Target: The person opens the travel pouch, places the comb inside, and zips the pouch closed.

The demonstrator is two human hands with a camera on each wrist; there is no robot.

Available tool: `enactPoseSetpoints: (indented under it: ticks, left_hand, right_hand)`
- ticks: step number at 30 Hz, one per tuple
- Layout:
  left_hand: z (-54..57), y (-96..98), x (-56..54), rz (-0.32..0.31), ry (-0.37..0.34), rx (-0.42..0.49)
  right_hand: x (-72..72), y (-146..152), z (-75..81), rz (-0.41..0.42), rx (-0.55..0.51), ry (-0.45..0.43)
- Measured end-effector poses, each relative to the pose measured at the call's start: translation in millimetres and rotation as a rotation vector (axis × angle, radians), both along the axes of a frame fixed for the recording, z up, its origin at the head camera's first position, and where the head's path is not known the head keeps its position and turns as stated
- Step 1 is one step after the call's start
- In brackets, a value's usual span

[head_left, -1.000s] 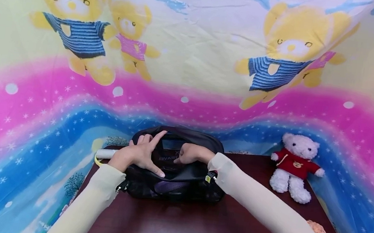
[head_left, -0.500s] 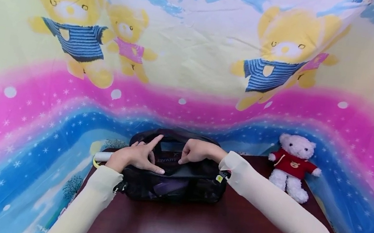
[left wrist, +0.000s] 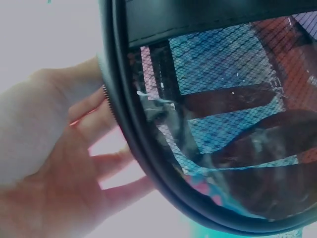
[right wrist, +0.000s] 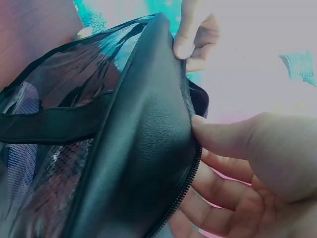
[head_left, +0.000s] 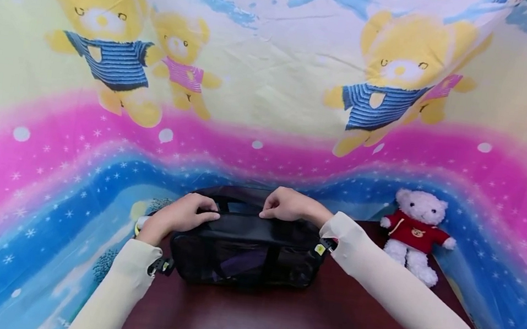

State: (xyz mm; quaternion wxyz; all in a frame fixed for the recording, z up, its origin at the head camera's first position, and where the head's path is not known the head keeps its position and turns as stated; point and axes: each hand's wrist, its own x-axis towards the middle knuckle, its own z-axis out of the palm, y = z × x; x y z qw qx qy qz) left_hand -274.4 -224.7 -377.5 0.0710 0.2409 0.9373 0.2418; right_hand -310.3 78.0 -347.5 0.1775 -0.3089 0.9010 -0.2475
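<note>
Well, the black bag (head_left: 247, 231) looks glossy (partly see-through).

The head view is bright, evenly lit and mostly sharp, stretched wide-angle towards its edges. A pale sheen lies on the surface (head_left: 252, 327), with a soft shadow under the bag (head_left: 242, 264), whose black parts lose detail. The 2 wrist views look hazier: in the left, white glare surrounds a soft, washed-out left hand (left wrist: 64, 148); in the right, glare bleaches the upper right, and the plastic (right wrist: 74, 74) carries bright streaks.
</note>
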Motion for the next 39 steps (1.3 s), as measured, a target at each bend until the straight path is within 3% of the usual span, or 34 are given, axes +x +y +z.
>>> enactPoseSetpoints:
  ticks: [6,10,13,17,21,24,27,29,34,39]
  left_hand:
    - [-8.2,-14.5,5.4,0.103,0.147,0.130]
    - [-16.0,-31.0,7.3,0.224,0.195,0.206]
    - [-19.7,-44.3,11.3,0.332,0.095,0.227]
    - [-28.1,-57.2,16.0,0.420,-0.151,0.247]
    - [-40.0,-68.4,12.9,0.405,-0.345,0.334]
    - [-43.8,-74.3,8.8,0.347,-0.422,0.374]
    - [-44.4,-75.9,7.1,0.305,-0.446,0.381]
    - [-45.4,-75.9,6.7,0.312,-0.463,0.384]
    - [-52.1,-74.2,5.5,0.322,-0.503,0.400]
    - [-60.3,-78.4,6.7,0.271,-0.508,0.437]
  right_hand:
    - [-2.1,4.2,0.3,-0.037,-0.022,0.059]
    - [-4.2,-0.2,3.7,-0.014,-0.029,0.092]
    - [-3.5,-10.2,10.1,0.027,-0.030,0.132]
    - [0.2,-32.0,17.3,0.099,-0.028,0.214]
    - [3.9,-61.3,20.9,0.198,0.007,0.311]
    - [5.0,-84.6,24.9,0.234,0.098,0.343]
    - [3.5,-104.9,26.8,0.250,0.224,0.312]
    - [1.9,-115.6,25.3,0.276,0.293,0.279]
    - [-0.9,-127.4,12.2,0.318,0.365,0.235]
    - [0.8,-131.7,3.5,0.302,0.417,0.219]
